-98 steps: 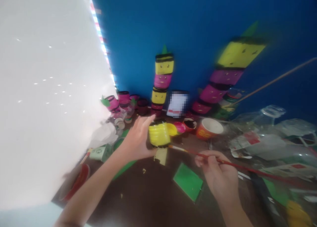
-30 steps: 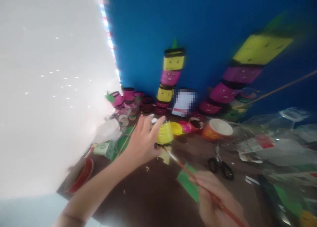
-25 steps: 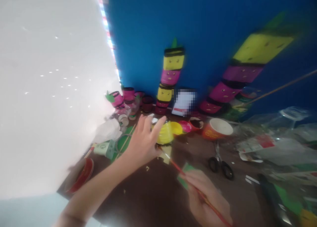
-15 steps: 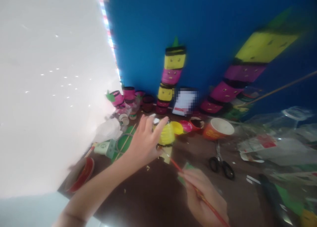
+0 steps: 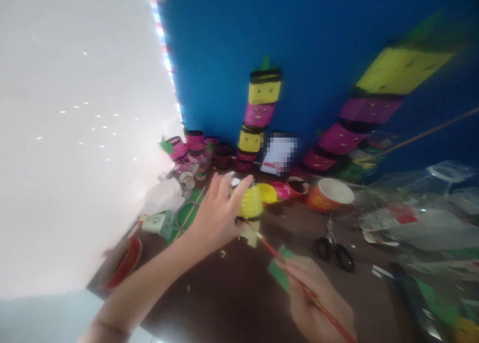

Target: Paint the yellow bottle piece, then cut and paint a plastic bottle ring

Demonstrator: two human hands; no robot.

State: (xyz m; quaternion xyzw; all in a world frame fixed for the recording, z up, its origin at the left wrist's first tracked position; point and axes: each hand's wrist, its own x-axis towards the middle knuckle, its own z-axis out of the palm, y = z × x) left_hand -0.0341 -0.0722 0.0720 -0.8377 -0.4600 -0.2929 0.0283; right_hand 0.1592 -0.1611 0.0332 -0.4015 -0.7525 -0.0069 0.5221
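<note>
My left hand [image 5: 220,208] is wrapped round the left side of a yellow container [image 5: 251,202] with a dark band at its lower edge. My right hand [image 5: 318,295] grips a red paintbrush [image 5: 275,253], its tip close to the bottom of the container and my left fingertips. Beneath the container lies a pale yellow strip [image 5: 250,237]. A green piece [image 5: 280,270] shows beside my right fingers; whether they touch it is unclear. Behind the container are a yellow paint dish [image 5: 268,193] and a pink one [image 5: 281,190].
Black-handled scissors [image 5: 335,251] and an orange cup [image 5: 330,194] are to the right, before clear plastic packaging [image 5: 430,218]. Stacked painted pots [image 5: 259,114] and a screen [image 5: 279,154] stand at the blue wall. A red bowl [image 5: 129,263] sits on the left.
My right hand has shifted slightly right and down with the paintbrush, and more of the green piece shows. My left hand and the container are nearly unmoved.
</note>
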